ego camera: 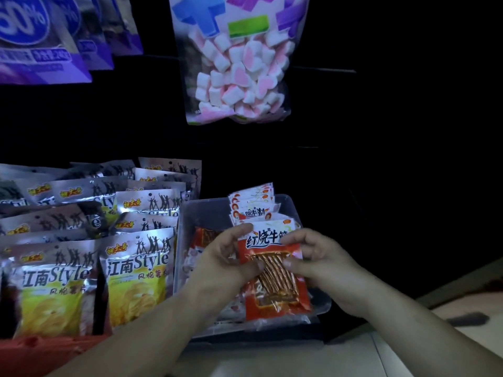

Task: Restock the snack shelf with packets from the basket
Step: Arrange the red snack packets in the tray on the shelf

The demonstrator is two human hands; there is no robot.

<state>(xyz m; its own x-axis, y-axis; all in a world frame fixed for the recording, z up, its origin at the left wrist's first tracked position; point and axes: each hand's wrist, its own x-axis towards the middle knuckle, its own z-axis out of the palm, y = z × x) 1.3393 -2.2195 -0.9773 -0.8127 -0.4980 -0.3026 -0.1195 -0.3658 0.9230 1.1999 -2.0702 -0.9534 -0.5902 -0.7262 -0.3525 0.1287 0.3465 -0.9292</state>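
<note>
A red and white snack packet (273,278) with a clear window showing thin sticks is held upright over a clear plastic bin (292,202). My left hand (226,257) grips its left edge and my right hand (313,257) grips its right edge, thumbs on the front. Behind it in the bin stands a row of similar white and red packets (253,205). More red packets (204,238) lie in the bin's left half, partly hidden by my left hand.
Silver and yellow chip bags (136,273) stand in rows on the shelf to the left of the bin. A bag of pink and white marshmallows (239,66) hangs above. Purple bags (40,39) hang at the top left. A pale floor (408,349) shows at the lower right.
</note>
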